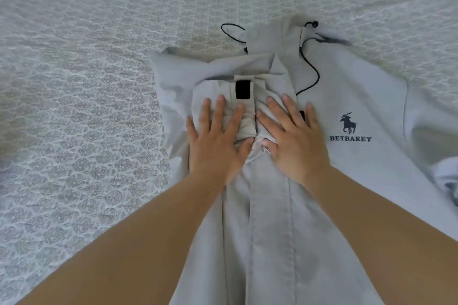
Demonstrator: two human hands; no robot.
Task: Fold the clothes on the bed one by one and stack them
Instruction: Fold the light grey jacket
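1. Your jacket (285, 205) lies face up on the bed (74, 131), its left side already folded in over the chest, likely to narrow it before you fold it shorter.
2. The cuff (244, 106) rests on the centre, under your palms so it stays flat.
3. Your left hand (218, 141) is spread, fingers straight, pressing the cuff.
4. Your right hand (292, 138) is also spread flat, pressing just beside it; neither holds anything.
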